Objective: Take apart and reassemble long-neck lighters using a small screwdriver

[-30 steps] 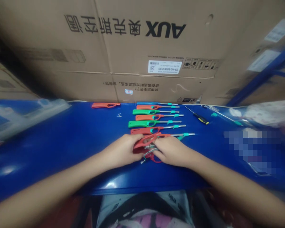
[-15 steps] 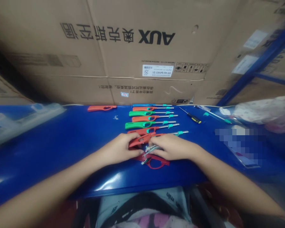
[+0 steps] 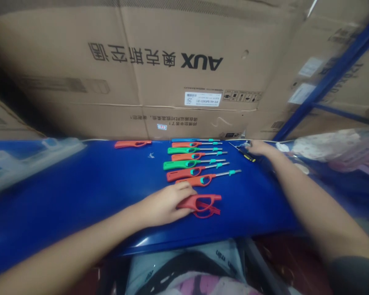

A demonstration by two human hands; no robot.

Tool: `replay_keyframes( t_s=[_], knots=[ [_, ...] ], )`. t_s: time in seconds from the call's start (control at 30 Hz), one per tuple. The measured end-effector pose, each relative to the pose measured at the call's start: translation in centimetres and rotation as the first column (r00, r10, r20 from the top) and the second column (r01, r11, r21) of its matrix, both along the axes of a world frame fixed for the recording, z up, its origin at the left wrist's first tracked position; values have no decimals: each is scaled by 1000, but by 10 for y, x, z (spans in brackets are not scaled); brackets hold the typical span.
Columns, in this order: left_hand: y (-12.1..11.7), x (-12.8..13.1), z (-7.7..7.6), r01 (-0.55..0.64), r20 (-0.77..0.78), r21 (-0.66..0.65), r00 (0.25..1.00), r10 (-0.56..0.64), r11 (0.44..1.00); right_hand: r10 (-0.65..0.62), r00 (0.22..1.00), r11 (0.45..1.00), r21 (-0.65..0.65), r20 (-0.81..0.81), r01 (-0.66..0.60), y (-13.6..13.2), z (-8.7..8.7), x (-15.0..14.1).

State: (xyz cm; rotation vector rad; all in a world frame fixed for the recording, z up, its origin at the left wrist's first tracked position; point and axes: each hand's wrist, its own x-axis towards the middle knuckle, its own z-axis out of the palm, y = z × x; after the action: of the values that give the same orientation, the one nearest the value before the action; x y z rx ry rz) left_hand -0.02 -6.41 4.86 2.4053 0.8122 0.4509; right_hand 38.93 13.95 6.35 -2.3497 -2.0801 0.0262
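Now: one red handle shell, left to my left hand alone, fingers curled round it; one screwdriver, just beside my right hand, newly moved there, fingers bunched, hold unclear.

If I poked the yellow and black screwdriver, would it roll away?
The screwdriver would probably swing round rather than roll straight, since its handle is much thicker than its shaft. It may slide easily, because the table looks shiny. It's likely stiff: the shaft looks straight.
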Motion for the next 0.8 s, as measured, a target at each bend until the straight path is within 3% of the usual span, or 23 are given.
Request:
replay_keyframes(
  t_s=[0.17, 0.37, 0.5, 0.63, 0.67, 0.73, 0.8],
  knots=[
    [4, -2, -13, 50, -27, 71, 998, -48, 996, -116, 993, 993, -7, -35, 116, 4, -17, 10],
    [4, 2, -20, 35, 41, 76, 998, -38, 996, -123, 981, 950, 267, -151, 160, -3, -8, -3],
    [4, 5, -21, 59, 49, 72, 997, -62, 996, 117, 965, 930, 366, -236, -24, -17, 7, -41],
    [6, 3, -14, 61, -8, 128, 998, -61, 990, 385, 876, 879, 404, -291, -253, -54, 15, -97],
    [6, 2, -11, 59, -29, 151, 998, -55, 987, 463, 835, 851, 413, -296, -325, -67, 15, -110],
    [5, 0, -3, 37, -92, 174, 995, -21, 984, 669, 691, 727, 436, -274, -531, -92, 12, -133],
    [2, -3, 6, 12, -176, 148, 984, 15, 989, 773, 579, 634, 369, -260, -680, -112, 6, -145]
  ],
)
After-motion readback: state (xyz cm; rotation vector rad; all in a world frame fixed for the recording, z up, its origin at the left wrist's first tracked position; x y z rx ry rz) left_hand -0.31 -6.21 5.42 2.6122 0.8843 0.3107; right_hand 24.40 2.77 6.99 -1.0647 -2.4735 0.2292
